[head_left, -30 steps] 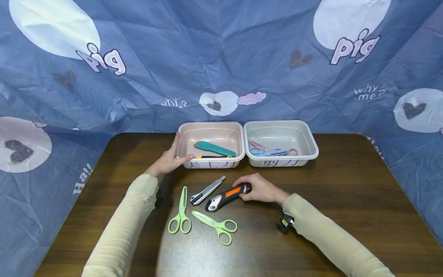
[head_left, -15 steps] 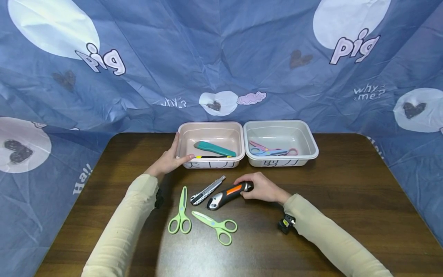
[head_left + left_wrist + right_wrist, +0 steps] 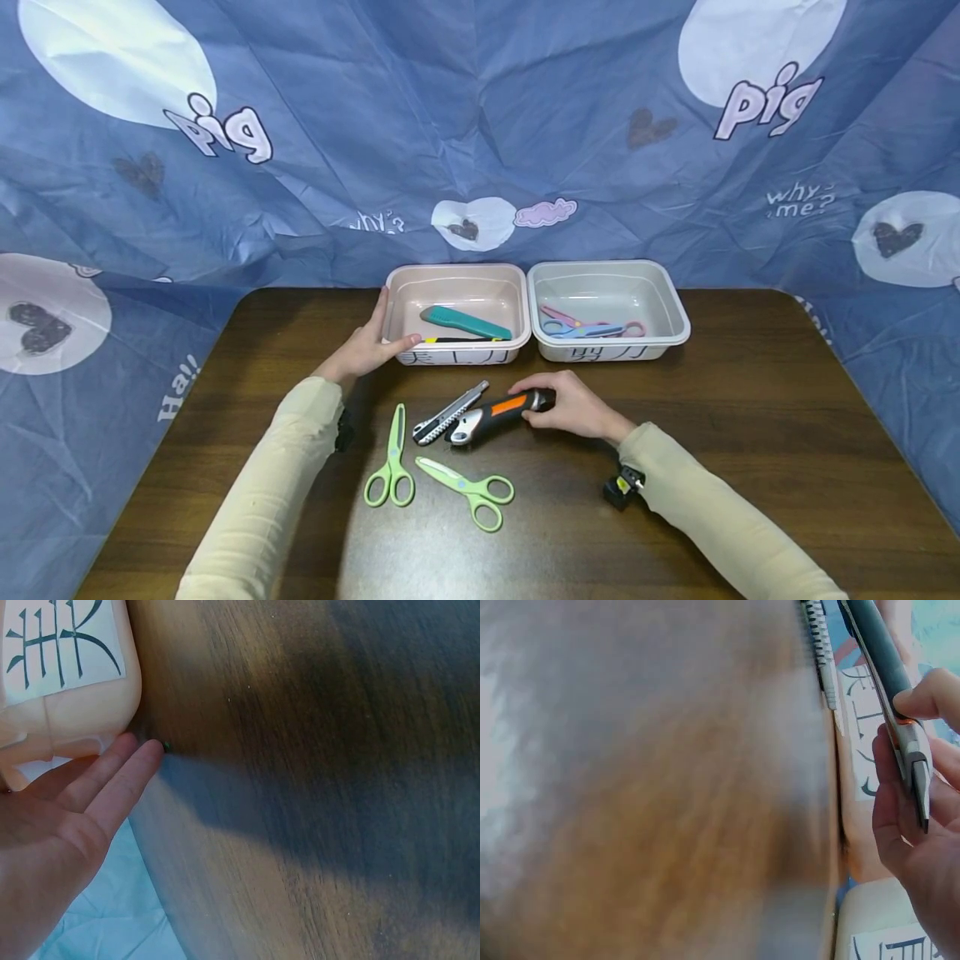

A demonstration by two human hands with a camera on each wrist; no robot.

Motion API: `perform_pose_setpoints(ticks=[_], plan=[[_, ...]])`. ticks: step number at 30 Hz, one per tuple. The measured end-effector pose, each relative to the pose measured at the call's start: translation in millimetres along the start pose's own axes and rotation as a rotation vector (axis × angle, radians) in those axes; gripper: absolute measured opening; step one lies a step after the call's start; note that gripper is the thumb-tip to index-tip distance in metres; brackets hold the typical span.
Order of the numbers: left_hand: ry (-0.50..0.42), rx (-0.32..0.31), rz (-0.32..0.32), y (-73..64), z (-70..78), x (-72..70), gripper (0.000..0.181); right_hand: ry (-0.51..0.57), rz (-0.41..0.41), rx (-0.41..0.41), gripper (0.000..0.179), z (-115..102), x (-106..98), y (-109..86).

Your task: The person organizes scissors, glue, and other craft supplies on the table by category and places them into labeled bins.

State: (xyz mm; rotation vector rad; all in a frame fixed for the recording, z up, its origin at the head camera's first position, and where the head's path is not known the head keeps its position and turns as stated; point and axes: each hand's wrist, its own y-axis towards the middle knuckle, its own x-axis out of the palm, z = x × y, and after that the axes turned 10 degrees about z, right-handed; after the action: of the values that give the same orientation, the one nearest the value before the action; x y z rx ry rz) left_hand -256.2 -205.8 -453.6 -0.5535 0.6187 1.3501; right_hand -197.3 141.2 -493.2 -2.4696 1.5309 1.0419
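Note:
A black, silver and orange utility knife is pinched by its right end between the thumb and fingers of my right hand. Its silver end slants down to the left and overlaps the slim silver utility knife in the head view. The right wrist view shows the held knife with the thumb pressed along it. My left hand rests at the left front corner of the pink bin, thumb along the front rim. In the left wrist view, this hand's straight fingers lie against the bin.
Two green scissors lie nearest me. A teal utility knife and a yellow-and-black item are in the pink bin. A grey-green bin beside it contains pink and blue scissors. A blue curtain hangs behind the wooden table.
My right hand has shifted slightly right, and the orange-and-black utility knife has risen at its right end with it. The left hand stays in place on the pink bin.

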Motion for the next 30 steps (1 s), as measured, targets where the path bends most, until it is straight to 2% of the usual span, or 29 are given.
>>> perform_pose_setpoints(ticks=[5,19,30], plan=[[-0.008,-0.011,-0.006,-0.4,0.1,0.0,0.104,0.028,0.045,0.003,0.036,-5,-4,1.1],[0.009,-0.016,-0.01,-0.6,1.3,-0.7,0.105,0.036,0.105,0.073,0.038,-14,-25,4.3],[0.002,-0.021,-0.009,-0.9,1.6,-0.4,0.104,0.05,0.171,0.077,0.038,-22,-36,12.2]])
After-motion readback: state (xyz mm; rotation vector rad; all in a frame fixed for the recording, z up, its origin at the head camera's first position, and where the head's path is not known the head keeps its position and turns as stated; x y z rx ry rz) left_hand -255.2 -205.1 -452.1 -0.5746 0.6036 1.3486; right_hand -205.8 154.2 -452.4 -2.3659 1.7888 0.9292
